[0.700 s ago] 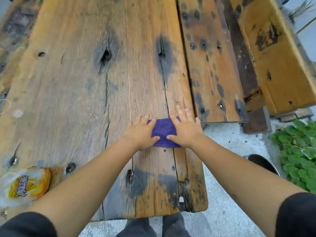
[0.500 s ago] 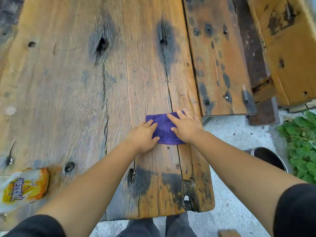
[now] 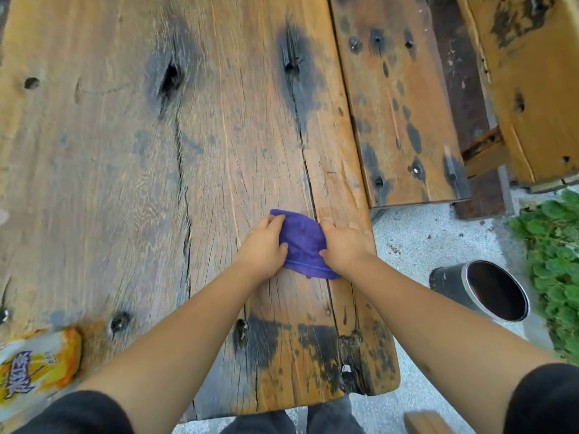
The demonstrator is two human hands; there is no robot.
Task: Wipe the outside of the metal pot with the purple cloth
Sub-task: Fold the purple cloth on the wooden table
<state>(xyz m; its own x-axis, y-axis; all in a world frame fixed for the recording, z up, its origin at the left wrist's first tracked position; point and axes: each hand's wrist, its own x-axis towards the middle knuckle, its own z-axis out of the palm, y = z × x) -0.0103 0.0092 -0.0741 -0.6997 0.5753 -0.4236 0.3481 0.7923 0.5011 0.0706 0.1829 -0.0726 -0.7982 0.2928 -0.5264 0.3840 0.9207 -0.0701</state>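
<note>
Purple cloth lies bunched on the wooden bench, between both hands. Left hand: grip closed on the cloth's left edge, fingers over the far corner, thumb pressing the near side. Right hand: grip closed on the right edge, fingers curled. Metal pot stands on the ground, well apart to the right of the right hand, untouched. Orange snack packet rests well to the left of the left hand.

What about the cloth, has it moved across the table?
No; the cloth still lies across the same crack, only more bunched.
</note>
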